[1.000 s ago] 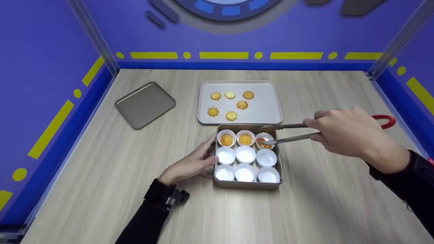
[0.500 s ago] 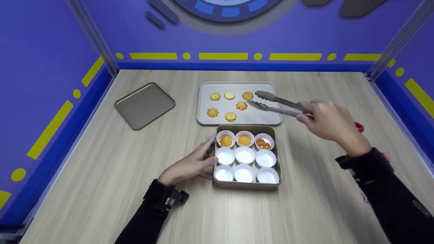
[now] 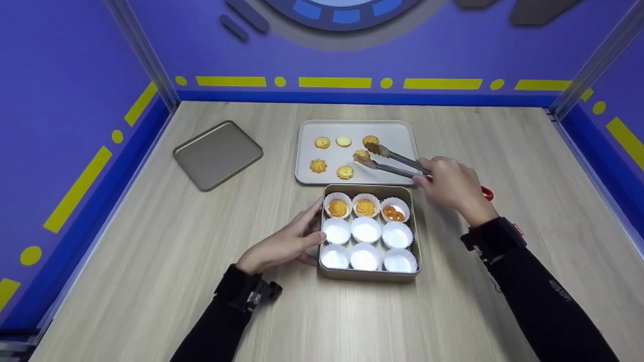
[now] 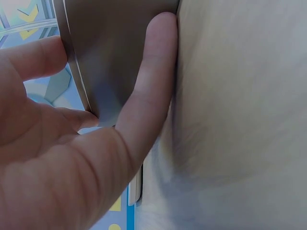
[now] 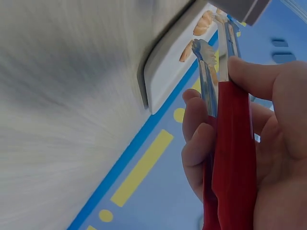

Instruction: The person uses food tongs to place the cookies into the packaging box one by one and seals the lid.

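Observation:
My right hand [image 3: 448,183] grips metal tongs [image 3: 395,168]; their red handles [image 5: 235,153] show in the right wrist view. The tongs' tips are spread at a star-shaped cookie [image 3: 360,155] on the pale tray [image 3: 392,173], close to a round brown cookie [image 3: 371,140]. Whether the tips touch the cookie, I cannot tell. My left hand [image 3: 282,246] rests against the left side of a metal tin [image 3: 370,276], its fingers along the wall [image 4: 110,57]. White paper cups fill the tin. Two back cups hold swirled cookies [image 3: 337,207], the third a pretzel [image 3: 393,213].
A brown rectangular lid or tray [image 3: 218,156] lies at the back left. Other cookies on the pale tray include a plain round one [image 3: 343,141] and a ring-shaped one [image 3: 344,172]. Blue walls [image 3: 322,65] enclose the table's back and sides.
My right hand has carried the tongs from the tin's back right cup, leaving the pretzel there, over to the cookies on the pale tray. The left hand has stayed at the tin.

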Demonstrator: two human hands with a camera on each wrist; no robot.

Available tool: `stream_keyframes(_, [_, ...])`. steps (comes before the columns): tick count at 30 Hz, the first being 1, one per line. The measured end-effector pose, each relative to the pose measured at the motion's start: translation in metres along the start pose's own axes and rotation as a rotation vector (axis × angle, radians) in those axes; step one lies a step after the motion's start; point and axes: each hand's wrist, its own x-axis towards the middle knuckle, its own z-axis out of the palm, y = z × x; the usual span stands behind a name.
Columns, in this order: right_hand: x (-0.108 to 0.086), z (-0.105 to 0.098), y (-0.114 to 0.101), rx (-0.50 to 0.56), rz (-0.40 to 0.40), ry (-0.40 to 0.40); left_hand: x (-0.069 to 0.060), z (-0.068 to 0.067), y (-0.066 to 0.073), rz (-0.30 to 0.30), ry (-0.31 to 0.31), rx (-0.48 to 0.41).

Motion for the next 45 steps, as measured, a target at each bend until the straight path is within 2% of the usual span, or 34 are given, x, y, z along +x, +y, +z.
stream_keyframes(29, [0.001, 0.016, -0.003, -0.109, -0.064, 0.148, 0.0, -0.001, 0.0, 0.01, -0.006, -0.004])
stream_keyframes(37, [-0.003, 0.013, 0.001, -0.121, -0.07, 0.148, 0.001, 0.0, -0.001, 0.015, -0.005, -0.015])
stream_keyframes(45, [-0.013, 0.001, 0.005, -0.097, -0.085, 0.154, 0.0, 0.0, 0.0, 0.01, -0.004, -0.006])
